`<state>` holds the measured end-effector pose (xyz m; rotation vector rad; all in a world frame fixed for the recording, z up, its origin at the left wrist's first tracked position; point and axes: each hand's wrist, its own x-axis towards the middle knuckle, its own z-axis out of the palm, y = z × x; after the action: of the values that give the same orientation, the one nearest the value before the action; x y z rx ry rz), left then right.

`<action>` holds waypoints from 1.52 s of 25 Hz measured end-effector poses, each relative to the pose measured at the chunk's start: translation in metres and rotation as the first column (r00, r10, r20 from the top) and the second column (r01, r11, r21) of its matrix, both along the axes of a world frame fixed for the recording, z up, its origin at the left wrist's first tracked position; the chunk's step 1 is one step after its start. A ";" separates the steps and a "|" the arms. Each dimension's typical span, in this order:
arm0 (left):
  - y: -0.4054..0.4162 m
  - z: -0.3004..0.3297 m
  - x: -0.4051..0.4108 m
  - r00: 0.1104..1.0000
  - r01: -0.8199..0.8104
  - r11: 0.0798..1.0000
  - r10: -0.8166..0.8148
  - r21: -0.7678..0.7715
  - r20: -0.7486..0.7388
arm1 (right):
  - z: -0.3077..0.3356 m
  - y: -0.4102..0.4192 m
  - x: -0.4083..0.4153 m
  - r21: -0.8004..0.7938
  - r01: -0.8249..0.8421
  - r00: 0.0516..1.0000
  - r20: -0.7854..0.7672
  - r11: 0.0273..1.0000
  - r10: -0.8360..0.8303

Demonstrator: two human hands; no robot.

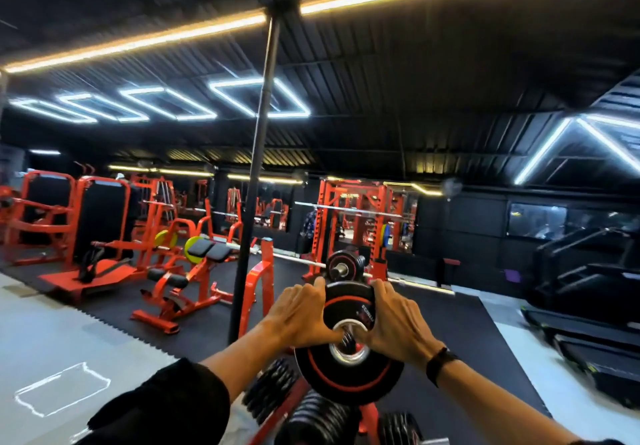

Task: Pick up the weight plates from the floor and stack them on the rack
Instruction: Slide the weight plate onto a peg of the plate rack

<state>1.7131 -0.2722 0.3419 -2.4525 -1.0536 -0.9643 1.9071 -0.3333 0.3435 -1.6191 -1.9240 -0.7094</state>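
A black weight plate point(349, 309) with a red ring and a metal-lined centre hole is held up at chest height by both hands, above the rack point(369, 413). The left hand point(299, 316) is clamped on its left edge, thumb hooked at the hole; the right hand point(394, 320) is wrapped round the right edge — each grip grasping the plate. A second plate with a red ring point(349, 372) is seen directly beneath it, though blur leaves it unclear whether the two touch. Lower down, stacked black plates point(270, 389) are carried on the red rack's pegs. A dark band point(440, 363) is worn on the right wrist. Beyond — a loaded barbell point(341, 266), orange machines and a black pole point(254, 181).
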 end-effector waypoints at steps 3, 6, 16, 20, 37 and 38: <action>0.082 -0.017 0.014 1.000 0.009 0.999 -0.009 -0.047 0.010 | -0.010 0.082 0.014 -0.022 0.011 0.999 0.035 1.000 -0.010; 0.154 -0.030 0.030 1.000 0.026 0.998 -0.027 -0.050 -0.013 | -0.024 0.156 0.030 -0.048 0.012 0.999 0.041 0.999 -0.010; 0.438 -0.023 0.114 0.998 -0.036 0.998 0.038 0.055 -0.043 | -0.025 0.441 0.112 -0.035 0.056 0.998 0.022 0.998 -0.055; 0.535 -0.035 0.141 0.998 -0.007 1.000 0.008 0.007 -0.070 | -0.041 0.533 0.136 -0.054 0.106 0.994 0.015 0.993 -0.106; 0.753 -0.075 0.219 0.954 0.299 0.954 -0.298 0.017 -0.040 | -0.083 0.697 0.188 0.008 0.392 0.920 0.004 0.920 -0.392; 0.755 -0.074 0.223 0.951 0.308 0.951 -0.308 0.011 -0.027 | -0.081 0.697 0.190 -0.001 0.399 0.917 -0.005 0.917 -0.399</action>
<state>1.9362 0.4825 0.2678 -2.6600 -0.6613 -1.0216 2.0968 0.3639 0.2629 -2.0396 -1.5987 -0.8597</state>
